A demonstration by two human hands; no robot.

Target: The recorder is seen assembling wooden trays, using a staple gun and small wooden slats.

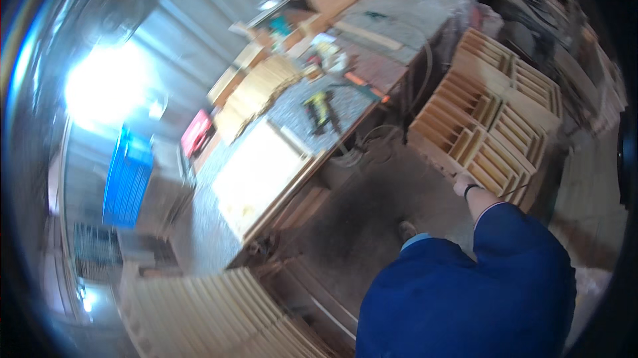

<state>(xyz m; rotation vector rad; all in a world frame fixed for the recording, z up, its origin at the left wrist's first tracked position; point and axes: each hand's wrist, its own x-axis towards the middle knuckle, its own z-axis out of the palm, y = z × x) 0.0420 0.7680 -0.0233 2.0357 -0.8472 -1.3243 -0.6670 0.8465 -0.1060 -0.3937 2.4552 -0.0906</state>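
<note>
My right hand [463,185], with a dark band at its wrist, reaches to the near edge of a light wooden compartment tray [488,164]. Its fingers look closed on the corner of that edge, though they are small and blurred. Narrow wooden slats divide the tray into slots. Similar divided trays [458,97] lie beside and beyond it, in a large group on the right. A dark blue sleeve covers most of my right arm. My left hand is nowhere in the picture.
A long workbench [239,158] holds a pale board [262,175], a yellow-and-black power drill [319,111], and wooden strips [262,92]. A red case [197,133] and blue bins [127,178] stand farther left. Stacked wooden parts [206,311] occupy the lower left. Dark floor [372,192] lies between.
</note>
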